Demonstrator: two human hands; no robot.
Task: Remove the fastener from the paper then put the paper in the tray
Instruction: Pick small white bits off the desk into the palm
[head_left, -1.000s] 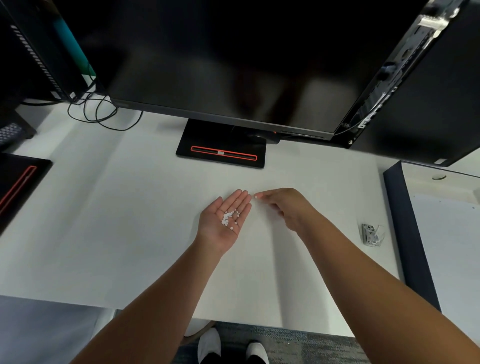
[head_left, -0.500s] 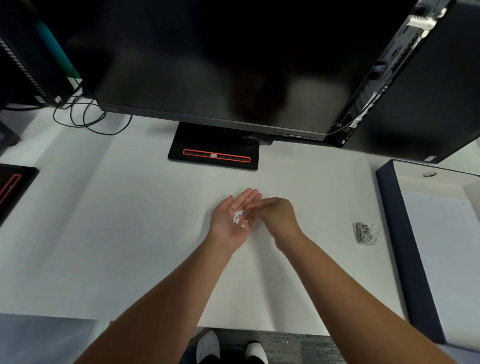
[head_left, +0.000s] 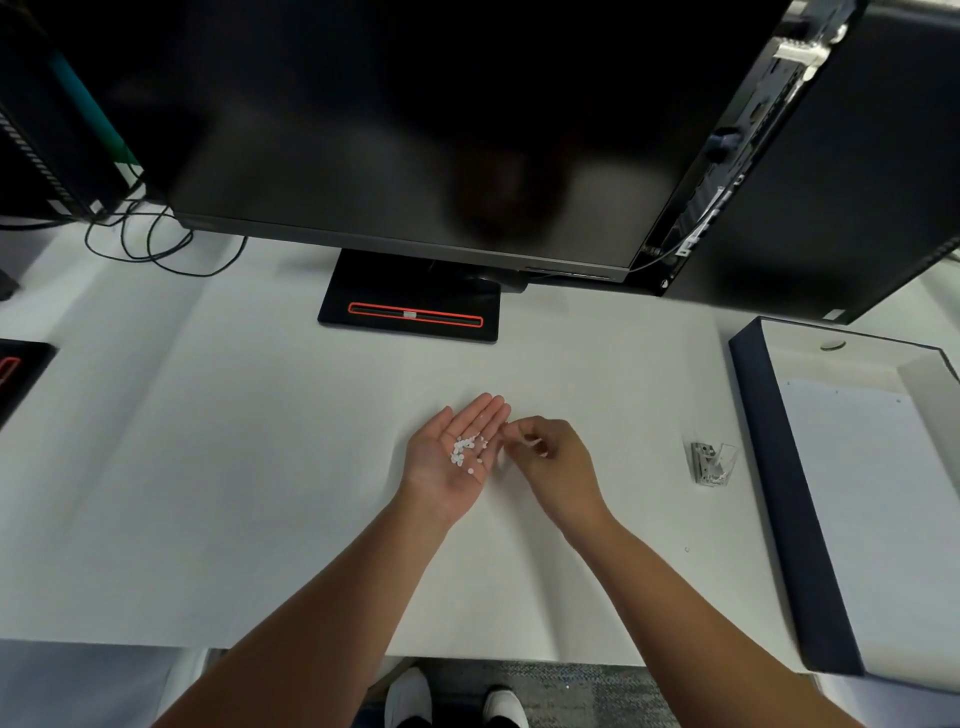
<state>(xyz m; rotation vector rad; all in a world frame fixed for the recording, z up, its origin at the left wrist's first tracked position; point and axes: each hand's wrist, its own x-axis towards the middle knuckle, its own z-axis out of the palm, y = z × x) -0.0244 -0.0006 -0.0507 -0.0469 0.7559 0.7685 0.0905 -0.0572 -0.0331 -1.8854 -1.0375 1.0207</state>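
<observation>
Your left hand (head_left: 436, 470) lies palm up, fingers straight, a flat cup for the small white paper bits (head_left: 464, 451) heaped in it, so that none spill onto the desk (head_left: 208, 467). Your right hand (head_left: 558, 465), just beside those fingertips, has its fingers curled, thumb meeting fingertip; whether it pinches a bit cannot be told. The fastener (head_left: 712, 464) lies on the desk right of your right hand, between it and the tray (head_left: 779, 467). The paper (head_left: 878, 509) appears to rest flat inside the tray, which suggests this is only tidying up.
</observation>
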